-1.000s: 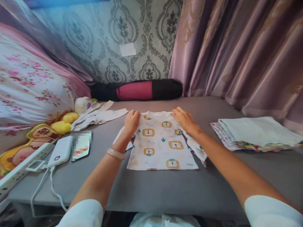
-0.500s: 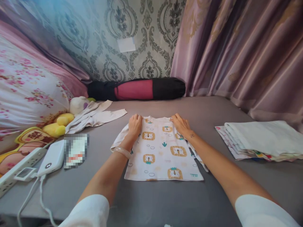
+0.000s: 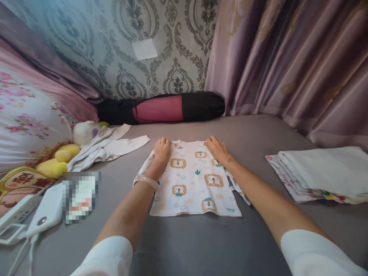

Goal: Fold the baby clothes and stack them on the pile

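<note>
A small white shirt (image 3: 189,180) printed with tan lion faces and green leaves lies spread on the grey bed surface, its collar pointing away from me. My left hand (image 3: 162,148) is closed on its left shoulder, the fingers curled into the cloth. At the opposite shoulder, my right hand (image 3: 215,147) pinches the fabric beside the collar. Both sleeves lie at the sides, partly hidden beneath my wrists and forearms. The hem near me is slightly wavy.
To the right lies a stack of folded clothes (image 3: 322,170). Pale crumpled clothing (image 3: 107,147) and yellow plush toys (image 3: 54,165) are on the left. Nearer sit a white power bank (image 3: 47,211) and a power strip (image 3: 20,211). A black-and-pink long bag (image 3: 161,108) rests against the wall.
The view has turned slightly, so surroundings on the left have shifted left. Both hands keep their hold at the shirt's shoulders; the hem looks a little more rippled.
</note>
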`<state>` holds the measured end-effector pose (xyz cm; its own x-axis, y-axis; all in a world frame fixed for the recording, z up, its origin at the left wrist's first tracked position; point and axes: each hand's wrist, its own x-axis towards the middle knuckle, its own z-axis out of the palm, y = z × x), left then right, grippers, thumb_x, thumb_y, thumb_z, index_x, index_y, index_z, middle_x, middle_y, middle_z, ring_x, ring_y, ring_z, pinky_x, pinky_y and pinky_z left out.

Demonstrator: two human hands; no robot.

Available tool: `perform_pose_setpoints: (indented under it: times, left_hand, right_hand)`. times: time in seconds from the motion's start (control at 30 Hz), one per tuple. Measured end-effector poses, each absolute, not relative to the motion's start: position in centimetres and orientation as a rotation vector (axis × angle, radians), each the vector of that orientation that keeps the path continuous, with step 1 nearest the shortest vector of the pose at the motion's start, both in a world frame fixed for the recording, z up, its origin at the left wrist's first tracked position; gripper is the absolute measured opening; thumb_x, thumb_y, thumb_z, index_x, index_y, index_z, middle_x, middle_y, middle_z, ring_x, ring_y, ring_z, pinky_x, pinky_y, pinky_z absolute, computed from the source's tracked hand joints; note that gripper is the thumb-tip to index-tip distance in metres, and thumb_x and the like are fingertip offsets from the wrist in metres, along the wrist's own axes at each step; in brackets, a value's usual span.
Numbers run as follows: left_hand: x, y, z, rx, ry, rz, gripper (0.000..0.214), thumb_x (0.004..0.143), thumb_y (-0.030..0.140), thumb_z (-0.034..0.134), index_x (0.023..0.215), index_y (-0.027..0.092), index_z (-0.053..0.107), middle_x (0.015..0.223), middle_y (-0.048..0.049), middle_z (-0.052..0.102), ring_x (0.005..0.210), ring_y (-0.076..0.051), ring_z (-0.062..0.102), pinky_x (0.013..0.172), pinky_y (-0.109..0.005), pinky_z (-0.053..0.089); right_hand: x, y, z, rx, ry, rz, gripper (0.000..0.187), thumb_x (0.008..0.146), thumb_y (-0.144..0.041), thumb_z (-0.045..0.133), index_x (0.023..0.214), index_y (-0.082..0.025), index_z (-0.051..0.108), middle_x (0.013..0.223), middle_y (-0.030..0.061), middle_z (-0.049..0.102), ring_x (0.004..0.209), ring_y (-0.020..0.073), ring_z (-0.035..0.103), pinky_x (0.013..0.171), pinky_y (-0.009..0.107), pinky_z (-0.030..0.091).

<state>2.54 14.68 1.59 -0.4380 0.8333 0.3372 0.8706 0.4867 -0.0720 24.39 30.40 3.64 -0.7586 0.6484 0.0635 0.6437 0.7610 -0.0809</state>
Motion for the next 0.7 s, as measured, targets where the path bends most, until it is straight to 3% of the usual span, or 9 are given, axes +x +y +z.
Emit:
perform_pose_setpoints:
  times: [0.13,0.27,0.4,0.47,0.57,0.7]
  left_hand:
    - [2.6,14.8,1.3,-1.467,-2.521,-0.184,0.028,0.095,0.021,0.034,0.099,0.014,0.061,0.105,-0.0186,0.062,0.098,-0.029,0.057,0.084,-0.04,0.039]
    - [1.5,13.8,2.1,-1.368,-2.802,-0.467,0.028,0.09,0.039,0.045,0.091,0.016,0.062,0.094,-0.0157,0.067,0.094,-0.029,0.061,0.083,-0.04,0.041]
    - [-0.8,10.9,3.8,-1.231,-3.057,-0.863,0.038,0.079,0.056,0.056,0.074,0.019,0.061,0.075,-0.0105,0.067,0.079,-0.027,0.062,0.068,-0.034,0.043]
    - [-1.8,8.9,4.6,-1.112,-3.209,-1.006,0.044,0.069,0.062,0.063,0.075,0.018,0.064,0.071,-0.0067,0.066,0.073,-0.025,0.061,0.064,-0.032,0.043]
    - [-2.7,5.8,5.2,-1.154,-3.271,-1.257,0.055,0.058,0.066,0.068,0.086,0.018,0.068,0.079,-0.0043,0.068,0.081,-0.023,0.059,0.067,-0.028,0.044]
    - [-2.6,2.9,5.2,-1.253,-3.25,-1.569,0.054,0.052,0.059,0.073,0.086,0.018,0.067,0.088,-0.0044,0.069,0.084,-0.019,0.059,0.07,-0.026,0.045]
  right_hand:
    - [24.5,30.8,3.0,-1.082,-2.842,0.212,0.034,0.101,-0.036,0.032,0.115,-0.02,0.058,0.12,0.0133,0.058,0.103,0.0237,0.06,0.08,0.031,0.041]
    - [25.6,31.8,3.1,-1.129,-2.705,0.485,0.037,0.098,-0.043,0.039,0.114,-0.018,0.061,0.117,0.0122,0.063,0.102,0.0225,0.06,0.081,0.029,0.043]
    - [28.6,32.7,4.0,-1.223,-2.483,1.072,0.039,0.097,-0.043,0.04,0.089,-0.015,0.066,0.087,0.0065,0.07,0.082,0.018,0.062,0.073,0.026,0.047]
    - [30.6,32.9,4.3,-1.291,-2.284,1.438,0.037,0.096,-0.042,0.044,0.081,-0.016,0.065,0.077,0.0049,0.069,0.072,0.016,0.062,0.066,0.025,0.049]
    - [33.5,33.2,4.3,-1.284,-2.026,1.773,0.024,0.092,-0.037,0.055,0.081,-0.017,0.064,0.076,0.0048,0.069,0.066,0.0134,0.062,0.062,0.023,0.051]
    - [35.9,33.0,4.3,-1.24,-1.931,1.892,0.015,0.084,-0.031,0.068,0.088,-0.016,0.067,0.075,0.0042,0.069,0.063,0.0107,0.062,0.061,0.02,0.052]
